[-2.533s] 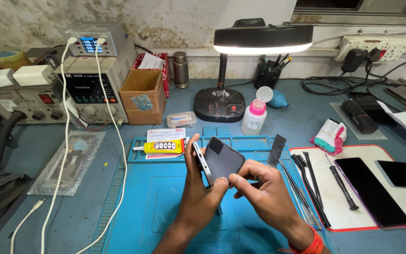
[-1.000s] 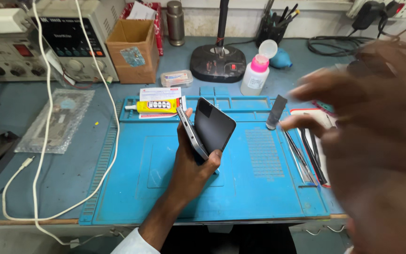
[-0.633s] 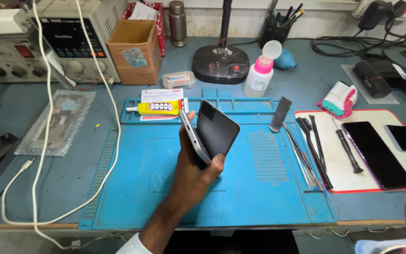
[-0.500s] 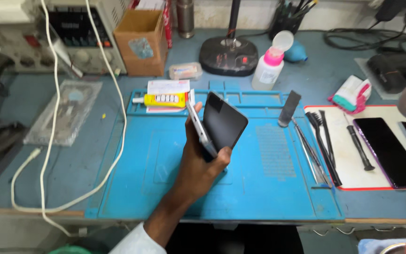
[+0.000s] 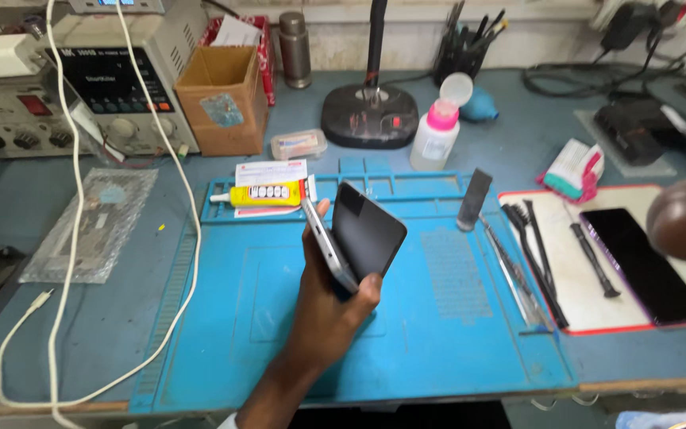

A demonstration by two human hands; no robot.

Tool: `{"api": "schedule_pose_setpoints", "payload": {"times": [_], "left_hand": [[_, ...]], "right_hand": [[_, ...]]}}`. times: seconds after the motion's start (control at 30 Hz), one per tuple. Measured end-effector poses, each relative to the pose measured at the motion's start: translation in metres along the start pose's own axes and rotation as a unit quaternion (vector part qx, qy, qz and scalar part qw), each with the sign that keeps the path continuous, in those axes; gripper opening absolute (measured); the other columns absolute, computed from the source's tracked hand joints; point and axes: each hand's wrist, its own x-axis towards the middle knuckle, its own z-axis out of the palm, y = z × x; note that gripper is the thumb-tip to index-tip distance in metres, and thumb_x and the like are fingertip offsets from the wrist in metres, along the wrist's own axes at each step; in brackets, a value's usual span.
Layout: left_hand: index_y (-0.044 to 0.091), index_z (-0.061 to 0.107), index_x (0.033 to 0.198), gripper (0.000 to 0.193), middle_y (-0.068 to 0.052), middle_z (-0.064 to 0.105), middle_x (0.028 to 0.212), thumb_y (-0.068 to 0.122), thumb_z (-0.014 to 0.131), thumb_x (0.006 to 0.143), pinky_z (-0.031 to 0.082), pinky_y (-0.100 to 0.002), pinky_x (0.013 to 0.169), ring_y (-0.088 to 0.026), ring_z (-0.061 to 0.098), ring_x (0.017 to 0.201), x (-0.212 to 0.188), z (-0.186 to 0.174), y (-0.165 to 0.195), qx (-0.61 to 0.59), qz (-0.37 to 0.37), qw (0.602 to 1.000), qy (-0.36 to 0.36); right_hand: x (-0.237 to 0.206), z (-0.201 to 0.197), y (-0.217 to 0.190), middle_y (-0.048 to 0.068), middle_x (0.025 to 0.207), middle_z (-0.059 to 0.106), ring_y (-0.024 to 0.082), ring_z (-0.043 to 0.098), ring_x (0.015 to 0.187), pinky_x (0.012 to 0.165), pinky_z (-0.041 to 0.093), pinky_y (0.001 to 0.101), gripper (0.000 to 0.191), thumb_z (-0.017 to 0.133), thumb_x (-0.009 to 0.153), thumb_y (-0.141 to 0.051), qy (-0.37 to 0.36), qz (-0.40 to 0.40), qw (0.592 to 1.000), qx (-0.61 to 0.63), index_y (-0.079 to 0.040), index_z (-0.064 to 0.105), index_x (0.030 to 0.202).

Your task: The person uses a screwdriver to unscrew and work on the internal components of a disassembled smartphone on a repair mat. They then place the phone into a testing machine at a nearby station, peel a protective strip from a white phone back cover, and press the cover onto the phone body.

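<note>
A workbench [image 5: 621,349] with a grey-blue top is seen from above, its front edge worn. A blue work mat [image 5: 454,318] is laid across the middle of it. The rear is bounded by a pale, stained wall [image 5: 335,40]. A black lamp base [image 5: 369,115] with an upright stem is placed near the wall. The surface is evenly lit.

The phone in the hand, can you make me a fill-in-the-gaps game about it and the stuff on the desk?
1. The left hand holds a dark ____ above the mat.
2. The work mat under it is ____ in colour.
3. The glue tube at the mat's far edge is ____.
4. The squeeze bottle by the lamp base has a ____ collar.

Missing words: phone; blue; yellow; pink
</note>
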Motion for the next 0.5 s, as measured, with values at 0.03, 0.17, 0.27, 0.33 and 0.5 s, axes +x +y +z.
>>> {"api": "schedule_pose_setpoints", "payload": {"times": [0.03,0.17,0.27,0.33,0.5], "left_hand": [[0.012,0.002,0.163,0.099,-0.009,0.061,0.108,0.01,0.065,0.086,0.058,-0.032,0.077,-0.012,0.062,0.086,0.001,0.0,0.001,-0.007,-0.02,1.0,0.003],[0.01,0.006,0.164,0.095,-0.011,0.059,0.107,0.01,0.065,0.089,0.056,-0.034,0.077,-0.014,0.059,0.084,-0.004,0.0,-0.001,-0.039,-0.017,0.999,0.0],[0.009,0.011,0.16,0.093,-0.01,0.061,0.115,0.012,0.069,0.088,0.059,-0.034,0.084,-0.014,0.065,0.092,-0.005,-0.001,-0.004,0.029,-0.006,1.0,0.005],[0.008,0.014,0.161,0.092,-0.011,0.058,0.122,0.011,0.068,0.086,0.057,-0.035,0.091,-0.016,0.064,0.102,-0.005,-0.002,-0.005,0.016,0.012,1.0,0.004],[0.007,0.015,0.162,0.092,-0.012,0.055,0.128,0.012,0.071,0.088,0.055,-0.036,0.099,-0.019,0.061,0.115,-0.003,-0.006,-0.006,-0.003,0.035,0.999,-0.016]], "right_hand": [[-0.002,-0.003,0.001,0.009,0.134,0.06,0.022,0.061,0.124,0.1,0.055,0.0375,0.065,0.073,0.093,-0.04,-0.004,0.001,1.0,-0.002,-0.008,0.045,0.142],[-0.011,-0.013,0.004,0.008,0.134,0.06,0.021,0.061,0.124,0.1,0.055,0.0366,0.066,0.074,0.092,-0.041,-0.015,0.012,1.0,-0.02,-0.007,0.046,0.141],[-0.015,-0.019,0.019,0.007,0.134,0.06,0.021,0.061,0.123,0.1,0.055,0.036,0.066,0.075,0.091,-0.041,-0.025,0.039,0.997,-0.062,-0.007,0.046,0.14],[-0.02,-0.023,0.043,0.007,0.134,0.06,0.02,0.061,0.123,0.1,0.054,0.0356,0.066,0.076,0.091,-0.041,-0.014,0.094,0.987,-0.128,-0.007,0.047,0.14],[-0.06,-0.035,0.123,0.004,0.095,0.074,0.012,0.072,0.088,0.079,0.06,0.0279,0.027,0.082,0.086,-0.021,0.01,0.284,0.909,-0.306,-0.004,0.076,0.105]]}}
